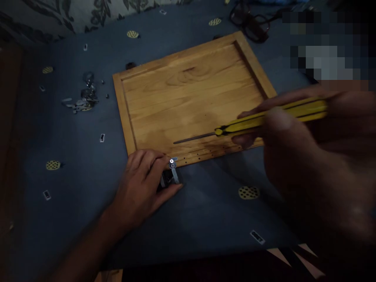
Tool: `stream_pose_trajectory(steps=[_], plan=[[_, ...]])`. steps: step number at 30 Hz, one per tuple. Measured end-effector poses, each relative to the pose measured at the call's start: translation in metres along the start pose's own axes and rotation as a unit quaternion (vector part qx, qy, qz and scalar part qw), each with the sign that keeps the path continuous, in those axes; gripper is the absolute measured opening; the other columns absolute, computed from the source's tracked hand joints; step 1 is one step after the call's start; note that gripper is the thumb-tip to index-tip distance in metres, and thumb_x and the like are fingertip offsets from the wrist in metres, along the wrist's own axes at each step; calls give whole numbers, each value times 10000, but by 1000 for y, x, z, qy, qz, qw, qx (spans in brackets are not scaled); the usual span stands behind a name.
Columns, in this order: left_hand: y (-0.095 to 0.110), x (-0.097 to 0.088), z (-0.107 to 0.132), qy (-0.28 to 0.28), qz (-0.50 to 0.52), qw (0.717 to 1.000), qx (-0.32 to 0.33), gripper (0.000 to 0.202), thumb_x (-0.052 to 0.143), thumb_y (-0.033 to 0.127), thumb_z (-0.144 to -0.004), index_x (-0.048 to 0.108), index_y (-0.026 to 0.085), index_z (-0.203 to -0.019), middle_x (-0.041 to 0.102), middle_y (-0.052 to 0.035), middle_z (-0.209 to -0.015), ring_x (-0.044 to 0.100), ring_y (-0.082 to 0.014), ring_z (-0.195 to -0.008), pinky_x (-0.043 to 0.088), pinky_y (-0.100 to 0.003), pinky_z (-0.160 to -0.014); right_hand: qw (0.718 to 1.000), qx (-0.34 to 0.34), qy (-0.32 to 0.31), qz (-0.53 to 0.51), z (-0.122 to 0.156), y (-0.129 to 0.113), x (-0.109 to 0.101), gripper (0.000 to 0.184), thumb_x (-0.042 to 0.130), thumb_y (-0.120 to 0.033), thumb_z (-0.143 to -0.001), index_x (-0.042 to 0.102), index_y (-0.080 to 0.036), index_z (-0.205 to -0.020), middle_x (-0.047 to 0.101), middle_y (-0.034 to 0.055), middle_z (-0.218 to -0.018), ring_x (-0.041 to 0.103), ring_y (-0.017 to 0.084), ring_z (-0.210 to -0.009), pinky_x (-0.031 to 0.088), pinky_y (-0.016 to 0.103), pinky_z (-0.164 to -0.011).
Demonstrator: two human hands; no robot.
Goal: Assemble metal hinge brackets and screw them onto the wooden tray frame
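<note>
A framed wooden panel (188, 98), which looks like a cabinet door, lies flat with its recessed face up. Small dark holes run along its near edge. My left hand (143, 180) is closed on a metal hinge (174, 172) at the near left edge of the panel; a cross-head screw shows on it, and part of it is hidden by my fingers. My right hand (302, 145) grips a yellow-handled screwdriver (270, 117). The screwdriver's thin shaft points left over the panel, and its tip is apart from the screw.
Loose metal hardware (85, 98) is heaped left of the panel, with a few small pieces beside it. Eyeglasses (251, 23) lie beyond the far right corner. Two dark pieces sit at the panel's far edge. A blue patterned cloth (205, 219) covers the surface.
</note>
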State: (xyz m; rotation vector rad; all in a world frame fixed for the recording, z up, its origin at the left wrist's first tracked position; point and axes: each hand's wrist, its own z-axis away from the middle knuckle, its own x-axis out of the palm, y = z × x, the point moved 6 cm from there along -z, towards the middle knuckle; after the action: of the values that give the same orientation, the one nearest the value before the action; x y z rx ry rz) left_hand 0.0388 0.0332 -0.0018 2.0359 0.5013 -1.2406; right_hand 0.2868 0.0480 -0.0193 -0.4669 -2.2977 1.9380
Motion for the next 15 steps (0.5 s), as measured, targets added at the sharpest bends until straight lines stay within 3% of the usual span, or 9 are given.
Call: stream_pose_trajectory(steps=[1,3,5,7,9,11,15], plan=[[0,0,0,-1,-1,1000,0,334,640,396,-1037,566,164,-1265,671,-105,-1147,617,-276,-1041,509,-432,-922,999,0,33,-20,-6,-21,3,118,825,-326,-916,752,-274,-992,727,-12,-900,740,139,-701,660,322,-701],[0,0,1,-2,-4,1000,-2,332,635,399,-1040,559,175,-1274,669,-102,-1159,617,-273,-1048,508,-433,-932,996,56,-14,-74,-17,-36,20,102,825,-267,-904,730,-247,-936,723,-40,-794,735,118,-640,652,283,-687],[-1,1,1,-1,-5,1000,-3,325,636,400,-1040,557,189,-1275,670,-94,-1162,620,-269,-1049,510,-430,-932,990,93,-66,-89,-24,-26,32,160,834,-292,-890,714,-222,-969,754,-24,-813,755,134,-692,657,285,-709],[-2,1,2,1,-6,1000,-3,326,649,401,-1032,560,194,-1268,671,-88,-1153,622,-266,-1041,514,-426,-927,985,82,-131,-73,-29,-8,39,263,846,-385,-869,699,-206,-993,773,4,-826,763,160,-732,664,323,-763],[-3,1,2,-4,-9,1000,-6,337,668,403,-1020,567,193,-1263,672,-87,-1147,620,-267,-1040,519,-425,-930,989,29,-144,-6,-36,5,35,240,785,-401,-907,704,-206,-1021,781,27,-890,766,192,-774,660,367,-784],[-3,1,1,-12,-15,1000,-10,344,693,398,-1004,577,193,-1254,672,-86,-1144,619,-269,-1045,522,-426,-935,978,-75,-150,121,-39,7,31,135,713,-321,-947,720,-210,-1023,784,61,-978,768,242,-906,645,423,-845],[-3,-1,1,-11,-18,1000,-8,347,735,382,-977,594,185,-1226,676,-89,-1141,626,-269,-1041,524,-420,-925,911,-283,-140,267,-25,-9,32,128,642,-220,-985,709,-202,-1093,748,151,-1257,698,334,-1229,574,564,-1042]])
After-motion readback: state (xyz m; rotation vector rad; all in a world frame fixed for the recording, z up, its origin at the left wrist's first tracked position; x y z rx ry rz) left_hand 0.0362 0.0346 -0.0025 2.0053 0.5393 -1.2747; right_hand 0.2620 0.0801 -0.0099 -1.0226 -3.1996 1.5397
